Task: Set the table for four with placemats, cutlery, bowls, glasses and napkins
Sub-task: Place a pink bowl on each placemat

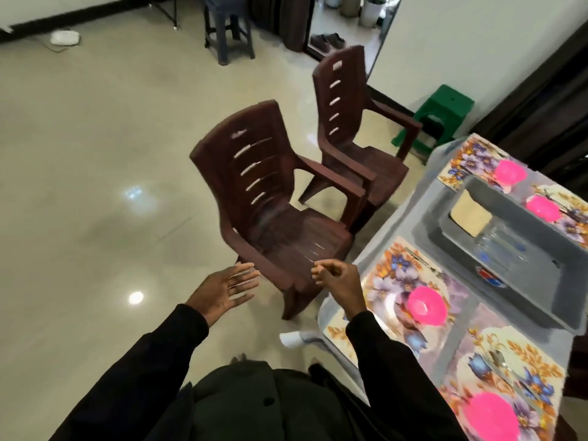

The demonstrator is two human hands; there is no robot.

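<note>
Head view faces the chairs (270, 202), not the desk (426, 189). My left grip (227, 289) is released and my right grip (339, 278) is clenched, seemingly empty, beside the nearest placemat (386, 281). Glasses (499, 246) and napkins (471, 213) sit in the tub (515, 291). Reaching blind, my sleeve (381, 351) could sweep the pink bowl (424, 303) off.

The surface (423, 202) stands on the right. On it lie the near left placemat (381, 281), near right placemat (521, 354), far left placemat (471, 160) and far right placemat (572, 224), with bowls (426, 303) on each. Between the near and far pairs sits a tub (525, 300), holding napkins (471, 214) left of glasses (499, 246). Left of the surface stand the near chair (280, 224) and far chair (350, 122), with a stool (442, 116) beyond them.
</note>
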